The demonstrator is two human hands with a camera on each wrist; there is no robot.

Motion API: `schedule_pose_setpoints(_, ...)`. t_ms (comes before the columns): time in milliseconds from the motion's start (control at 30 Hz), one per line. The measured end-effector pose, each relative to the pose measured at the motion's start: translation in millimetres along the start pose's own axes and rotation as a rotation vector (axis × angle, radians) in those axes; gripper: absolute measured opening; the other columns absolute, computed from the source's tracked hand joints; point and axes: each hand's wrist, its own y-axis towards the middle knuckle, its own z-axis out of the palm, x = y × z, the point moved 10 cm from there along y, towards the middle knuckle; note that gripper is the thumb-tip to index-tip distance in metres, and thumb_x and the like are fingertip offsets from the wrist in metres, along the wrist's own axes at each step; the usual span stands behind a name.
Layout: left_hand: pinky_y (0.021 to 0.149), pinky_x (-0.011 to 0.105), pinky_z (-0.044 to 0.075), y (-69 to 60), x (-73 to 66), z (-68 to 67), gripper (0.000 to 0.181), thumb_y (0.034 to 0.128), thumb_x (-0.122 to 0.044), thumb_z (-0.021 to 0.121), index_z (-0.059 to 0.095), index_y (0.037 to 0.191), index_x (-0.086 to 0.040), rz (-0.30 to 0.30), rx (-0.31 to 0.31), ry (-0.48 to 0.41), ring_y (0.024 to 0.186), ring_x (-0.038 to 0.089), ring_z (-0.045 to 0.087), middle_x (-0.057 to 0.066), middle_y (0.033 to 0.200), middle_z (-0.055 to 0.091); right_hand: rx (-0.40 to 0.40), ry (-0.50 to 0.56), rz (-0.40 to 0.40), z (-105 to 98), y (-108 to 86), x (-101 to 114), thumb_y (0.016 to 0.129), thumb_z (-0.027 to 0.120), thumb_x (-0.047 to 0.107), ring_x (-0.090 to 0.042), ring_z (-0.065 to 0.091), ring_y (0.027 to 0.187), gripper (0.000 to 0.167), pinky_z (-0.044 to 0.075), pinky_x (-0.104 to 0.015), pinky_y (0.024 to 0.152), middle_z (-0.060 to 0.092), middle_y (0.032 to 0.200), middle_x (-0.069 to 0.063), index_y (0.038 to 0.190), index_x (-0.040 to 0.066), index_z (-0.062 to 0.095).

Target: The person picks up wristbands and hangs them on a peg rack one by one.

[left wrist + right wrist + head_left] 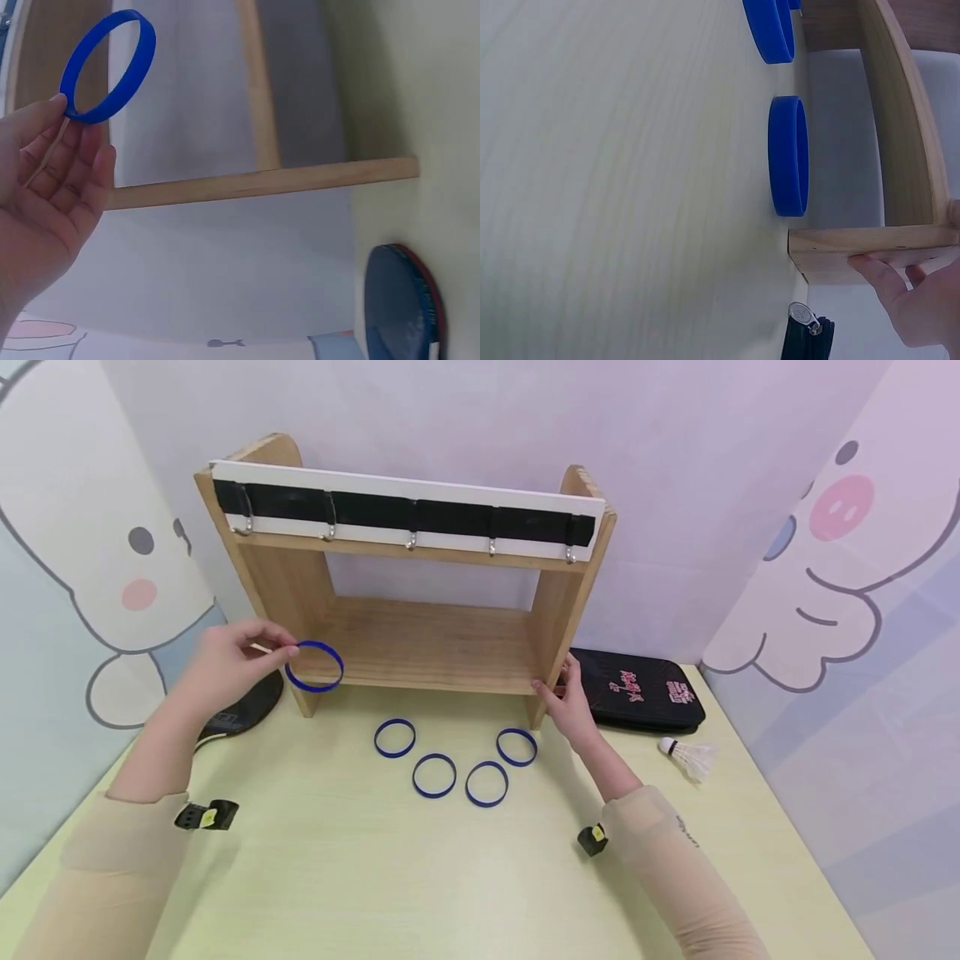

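My left hand (225, 667) pinches a blue wristband (322, 689) between thumb and fingertips, holding it in the air by the left front of a wooden shelf (427, 643). In the left wrist view the wristband (136, 73) hangs tilted, its loop empty. My right hand (572, 710) grips the shelf's right side panel (870, 240) low down, thumb in front; some fingers are hidden behind the panel. Along the shelf's upper front runs a white board (405, 485) with a black strip and several metal hooks (411, 540), all bare. Several more blue wristbands (487, 804) lie on the table before the shelf.
A black zip case (637, 693) lies right of the shelf, with a white shuttlecock (693, 762) in front of it. Left of the shelf, a dark table tennis paddle (255, 706) is partly hidden behind my left hand. Cartoon-printed walls (465, 410) enclose the pale table (360, 868).
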Motion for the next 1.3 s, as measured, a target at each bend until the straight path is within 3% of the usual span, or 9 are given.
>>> schedule_pose_setpoints(133, 0.064, 0.004, 0.043, 3.2, -14.7, -24.6, 0.016, 0.0870, -0.016, 0.068, 0.068, 0.096, -0.003, 0.030, -0.135, -0.053, 0.072, -0.008, 0.055, -0.026, 0.080, 0.060, 0.003, -0.001, 0.009, 0.1, 0.4, 0.3, 0.095, 0.056, 0.013, -0.043, 0.045, 0.117, 0.069, 0.048, -0.056, 0.088, 0.025, 0.148, -0.021, 0.147, 0.020, 0.012)
schedule_pose_setpoints(200, 0.065, 0.003, 0.043, 4.9, -21.4, -36.7, 0.018, 0.0872, -0.017, 0.068, 0.068, 0.097, -0.002, 0.043, -0.202, -0.081, 0.073, -0.008, 0.056, -0.030, 0.081, 0.058, 0.003, 0.001, 0.002, -0.2, 1.0, 1.3, 0.095, 0.056, 0.012, -0.043, 0.045, 0.117, 0.069, 0.048, -0.056, 0.087, 0.026, 0.148, -0.021, 0.147, 0.019, 0.012)
schedule_pose_setpoints(467, 0.072, 0.008, 0.047, 10.2, -39.9, -80.8, 0.014, 0.0829, -0.008, 0.071, 0.071, 0.096, -0.002, 0.047, -0.423, -0.304, 0.079, 0.001, 0.062, -0.016, 0.083, 0.066, 0.001, 0.010, 0.002, -0.8, 1.6, 1.7, 0.094, 0.056, 0.012, -0.043, 0.046, 0.119, 0.068, 0.048, -0.056, 0.087, 0.027, 0.147, -0.021, 0.146, 0.018, 0.013)
schedule_pose_setpoints(633, 0.074, 0.011, 0.047, 14.6, -44.2, -103.6, 0.015, 0.0814, -0.011, 0.073, 0.073, 0.096, -0.005, 0.010, -0.527, -0.370, 0.083, 0.007, 0.061, -0.009, 0.084, 0.067, -0.006, 0.010, 0.007, -2.5, 1.7, -0.2, 0.094, 0.057, 0.012, -0.043, 0.046, 0.118, 0.069, 0.048, -0.056, 0.087, 0.027, 0.148, -0.020, 0.147, 0.019, 0.013)
schedule_pose_setpoints(767, 0.075, 0.014, 0.047, 23.3, -39.1, -107.9, 0.019, 0.0817, -0.016, 0.073, 0.073, 0.098, -0.007, -0.046, -0.527, -0.409, 0.081, 0.006, 0.061, -0.008, 0.087, 0.067, -0.013, 0.007, 0.009, -4.2, 1.2, -1.6, 0.094, 0.057, 0.012, -0.043, 0.047, 0.116, 0.069, 0.049, -0.056, 0.086, 0.027, 0.147, -0.021, 0.147, 0.019, 0.013)
schedule_pose_setpoints(1067, 0.074, 0.012, 0.048, 35.1, -14.9, -99.3, 0.030, 0.0796, -0.024, 0.074, 0.071, 0.104, -0.006, -0.142, -0.472, -0.523, 0.078, 0.006, 0.061, -0.007, 0.089, 0.067, -0.015, 0.005, 0.040, -2.3, -0.5, -5.8, 0.095, 0.056, 0.013, -0.042, 0.046, 0.119, 0.068, 0.048, -0.056, 0.088, 0.026, 0.148, -0.019, 0.146, 0.021, 0.013)
schedule_pose_setpoints(1300, 0.074, 0.012, 0.047, 33.0, -7.8, -97.5, 0.027, 0.0814, -0.024, 0.073, 0.072, 0.104, -0.008, -0.154, -0.474, -0.500, 0.081, 0.005, 0.059, -0.008, 0.090, 0.066, -0.003, 0.007, 0.007, -0.1, -0.4, 1.4, 0.095, 0.056, 0.011, -0.043, 0.046, 0.117, 0.068, 0.048, -0.057, 0.087, 0.027, 0.147, -0.021, 0.147, 0.019, 0.012)
